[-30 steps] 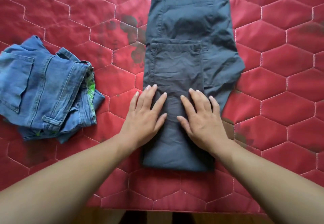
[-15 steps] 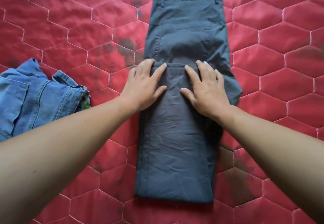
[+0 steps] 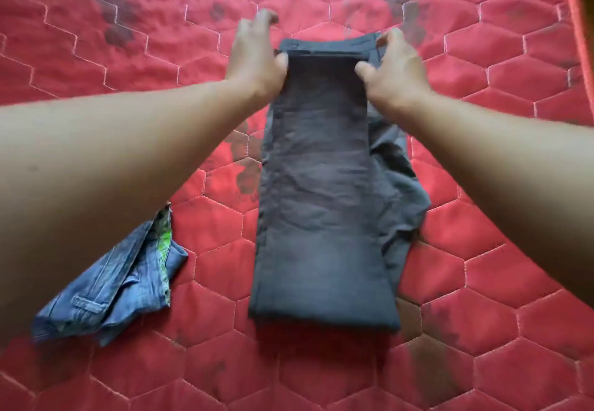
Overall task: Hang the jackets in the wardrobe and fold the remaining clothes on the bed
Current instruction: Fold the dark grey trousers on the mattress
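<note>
Grey trousers were mid-fold on the bed.
Leg ends lay at the waistband. The right hand pinched that corner with curled fingers; whether the left hand gripped was too blurred to tell. The next move probably called for releasing, smoothing and folding again. No writing was legible.

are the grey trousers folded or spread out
Folded: the grey trousers lie doubled over, hem edge up at the waistband.
</note>
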